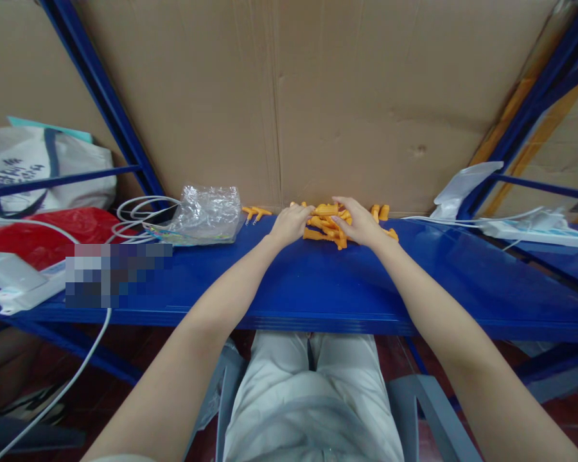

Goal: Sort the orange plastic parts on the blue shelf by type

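Because the pile of orange pieces [325, 224] sits between the two hands, I read the placement as one that puts it within equal reach of both. The pile lies near the rear edge of the blue table [313, 282]. The left hand [290, 224] is half curled at the pile's left side; I cannot tell whether its fingertips grip a piece. The right hand [359, 221] is partly open at the right side, thumb apart from the fingers, with orange between them; I cannot confirm a hold.

A few small pieces [256, 212] lie apart to the left, presumably kept separate. The clear plastic bag [209, 215] and white cable [125, 208] are farther left, which I judge leaves the hands unobstructed.

Clearances: the cardboard [279, 109] limits travel at the rear. I find bare surface from the pile to the front edge, and more to the right, short of the white power strip [534, 232].
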`<control>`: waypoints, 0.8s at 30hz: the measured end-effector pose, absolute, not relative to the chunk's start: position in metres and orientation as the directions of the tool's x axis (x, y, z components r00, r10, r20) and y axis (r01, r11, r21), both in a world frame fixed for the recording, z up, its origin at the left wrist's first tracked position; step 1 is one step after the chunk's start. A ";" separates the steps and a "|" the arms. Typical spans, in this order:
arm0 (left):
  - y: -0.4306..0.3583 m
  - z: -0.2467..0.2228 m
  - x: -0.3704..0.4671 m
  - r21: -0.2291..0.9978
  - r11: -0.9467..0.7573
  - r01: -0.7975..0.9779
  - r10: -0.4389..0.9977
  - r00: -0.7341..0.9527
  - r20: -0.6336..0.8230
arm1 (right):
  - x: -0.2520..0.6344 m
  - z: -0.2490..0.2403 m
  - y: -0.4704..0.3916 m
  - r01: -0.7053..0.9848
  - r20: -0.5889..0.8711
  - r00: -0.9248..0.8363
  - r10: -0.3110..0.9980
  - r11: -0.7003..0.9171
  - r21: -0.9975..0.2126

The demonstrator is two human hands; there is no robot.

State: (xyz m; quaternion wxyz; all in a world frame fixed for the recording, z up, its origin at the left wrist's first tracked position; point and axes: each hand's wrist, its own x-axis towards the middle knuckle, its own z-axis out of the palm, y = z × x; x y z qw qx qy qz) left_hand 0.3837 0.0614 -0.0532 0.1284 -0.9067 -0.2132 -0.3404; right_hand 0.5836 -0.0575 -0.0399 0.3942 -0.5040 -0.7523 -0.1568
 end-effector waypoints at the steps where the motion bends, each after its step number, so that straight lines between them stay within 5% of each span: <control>1: 0.062 -0.053 0.384 -0.086 -0.877 0.473 0.300 0.677 0.672 | 0.583 -0.040 -0.058 0.884 0.753 -0.177 0.634 0.439 -0.163; 24: 0.064 -0.056 0.386 -0.073 -0.873 0.481 0.301 0.653 0.695 | 0.589 -0.040 -0.053 0.882 0.784 -0.215 0.582 0.461 -0.101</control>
